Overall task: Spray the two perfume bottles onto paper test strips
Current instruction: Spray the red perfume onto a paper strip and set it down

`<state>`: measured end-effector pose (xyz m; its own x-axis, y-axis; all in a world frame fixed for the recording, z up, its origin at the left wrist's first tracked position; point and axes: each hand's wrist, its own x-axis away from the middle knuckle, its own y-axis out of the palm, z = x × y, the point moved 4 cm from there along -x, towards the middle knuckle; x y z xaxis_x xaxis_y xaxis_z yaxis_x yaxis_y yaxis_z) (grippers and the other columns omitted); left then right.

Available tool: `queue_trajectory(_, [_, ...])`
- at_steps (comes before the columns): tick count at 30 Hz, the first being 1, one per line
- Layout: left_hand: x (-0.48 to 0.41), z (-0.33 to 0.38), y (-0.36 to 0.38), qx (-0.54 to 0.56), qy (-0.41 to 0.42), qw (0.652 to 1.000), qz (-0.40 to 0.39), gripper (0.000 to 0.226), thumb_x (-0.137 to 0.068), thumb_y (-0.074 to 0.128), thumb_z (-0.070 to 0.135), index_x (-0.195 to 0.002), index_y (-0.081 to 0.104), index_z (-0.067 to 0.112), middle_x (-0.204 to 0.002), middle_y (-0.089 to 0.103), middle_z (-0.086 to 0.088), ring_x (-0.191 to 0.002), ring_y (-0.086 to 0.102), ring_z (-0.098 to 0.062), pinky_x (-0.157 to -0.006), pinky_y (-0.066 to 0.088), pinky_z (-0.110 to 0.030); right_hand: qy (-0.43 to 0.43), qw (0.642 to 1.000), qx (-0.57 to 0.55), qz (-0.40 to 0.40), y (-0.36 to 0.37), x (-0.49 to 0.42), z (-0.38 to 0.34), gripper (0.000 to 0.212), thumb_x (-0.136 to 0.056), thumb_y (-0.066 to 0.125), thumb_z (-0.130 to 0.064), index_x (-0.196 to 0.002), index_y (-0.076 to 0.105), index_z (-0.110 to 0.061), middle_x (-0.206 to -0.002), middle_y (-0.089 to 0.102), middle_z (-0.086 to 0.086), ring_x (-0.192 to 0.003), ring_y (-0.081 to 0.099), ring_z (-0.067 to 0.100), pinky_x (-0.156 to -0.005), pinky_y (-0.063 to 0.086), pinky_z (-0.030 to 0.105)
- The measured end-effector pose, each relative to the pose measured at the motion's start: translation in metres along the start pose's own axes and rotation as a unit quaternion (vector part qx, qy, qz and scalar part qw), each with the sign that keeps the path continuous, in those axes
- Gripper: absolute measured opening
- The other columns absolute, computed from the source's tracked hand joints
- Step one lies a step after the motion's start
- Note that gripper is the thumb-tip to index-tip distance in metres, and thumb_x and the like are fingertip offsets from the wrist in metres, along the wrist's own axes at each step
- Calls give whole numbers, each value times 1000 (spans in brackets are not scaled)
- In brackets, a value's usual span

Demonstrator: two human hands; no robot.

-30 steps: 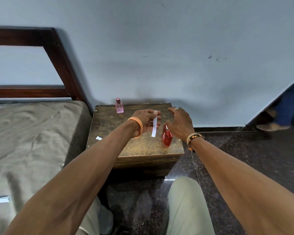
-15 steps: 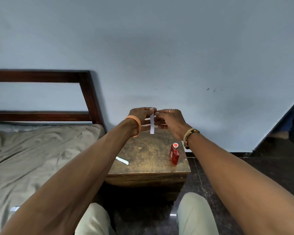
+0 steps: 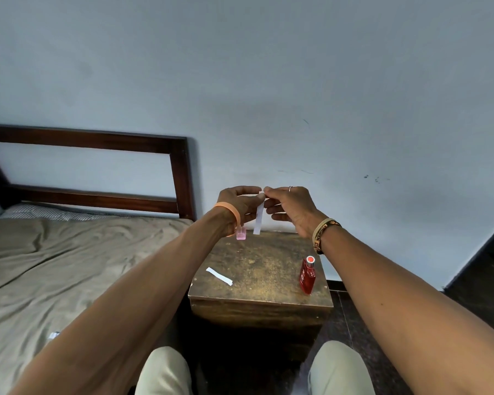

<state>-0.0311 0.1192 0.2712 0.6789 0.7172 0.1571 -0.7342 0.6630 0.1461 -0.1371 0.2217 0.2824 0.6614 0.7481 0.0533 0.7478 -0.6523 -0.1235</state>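
Now let go of red bottle [image 3: 307, 276], upright near table [image 3: 263, 303] front right | pinching hanging test strip [image 3: 259, 220] top with left hand [image 3: 240, 203] and right hand [image 3: 288, 208], raised over far edge | pink bottle [image 3: 241, 233], second strip [image 3: 219, 276] untouched | probably red spray done, pink pending

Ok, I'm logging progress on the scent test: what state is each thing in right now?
held strip: hangs upright, top end pinched by both hands
left hand: pinches the strip's top
right hand: pinches the strip's top
red bottle: upright on the table, right front, untouched
pink bottle: upright at the back, partly hidden by the left wrist
spare strip: lies flat, left front, untouched
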Motion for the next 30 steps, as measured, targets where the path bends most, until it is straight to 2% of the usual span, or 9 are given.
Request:
queue_trajectory(3, [5,4,-4,-12,19,1000,1,21,-77,78,4,-94,66,9,-70,72,-9,-61,70,-17,-59,59,-28,10,1000,-2,-24,5,3,-4,27,-85,72,-33,-82,77,-6,-78,73,9,-69,65,18,-68,55,31])
queue_trajectory(8, [9,9,-9,-28,46,999,-5,19,-75,77,0,-89,66,7,-75,70,-11,-69,71,-21,-70,61,-35,1,999,19,-34,4,7,-13,25,-86,73,-28,-84,77,-3,-74,71,9,-65,63,17,-63,55,27])
queue_trajectory(16, [16,7,-13,-54,61,997,5,18,-72,79,-1,-84,68,7,-66,70,-7,-60,71,-18,-57,58,-26,10,997,56,-47,3,9,-11,24,-87,73,-24,-93,73,-1,-85,73,14,-70,66,19,-72,58,32])
queue_trajectory(18, [17,6,-15,-70,63,995,13,19,-72,79,1,-86,68,6,-64,70,-4,-57,70,-16,-55,57,-25,18,996,65,-61,3,10,-11,25,-87,74,-24,-95,73,0,-87,73,16,-70,66,19,-71,58,31])
queue_trajectory(21, [16,3,-19,-96,65,993,17,21,-70,81,3,-87,69,6,-72,72,-8,-65,71,-24,-65,61,-32,27,992,91,-87,2,10,-10,24,-88,73,-21,-97,71,1,-86,72,17,-68,66,20,-66,58,28])
queue_trajectory(23, [15,0,-20,-117,64,991,16,21,-69,83,6,-85,70,8,-80,73,-13,-76,71,-31,-74,61,-38,26,987,123,-98,4,10,-11,22,-91,70,-19,-98,70,1,-86,72,17,-68,65,19,-63,56,27])
queue_trajectory(26, [13,-5,-20,-118,68,990,30,26,-69,84,11,-91,71,6,-81,72,-11,-74,70,-26,-74,60,-35,12,975,198,-96,6,9,-10,18,-94,66,-22,-93,69,-4,-82,69,11,-69,63,18,-65,55,28])
queue_trajectory(28, [9,-7,-25,-109,74,989,69,28,-70,84,27,-89,71,11,-86,73,-8,-79,71,-23,-76,59,-35,-14,954,289,-75,5,6,-9,22,-95,63,-25,-93,69,-4,-79,68,6,-73,61,19,-70,54,32])
queue_trajectory(30, [7,-9,-32,-94,67,986,123,23,-74,80,38,-79,68,20,-82,72,-4,-82,69,-23,-78,58,-35,-27,948,311,-60,1,7,-12,24,-96,62,-26,-96,69,-3,-83,67,3,-80,60,20,-77,53,35])
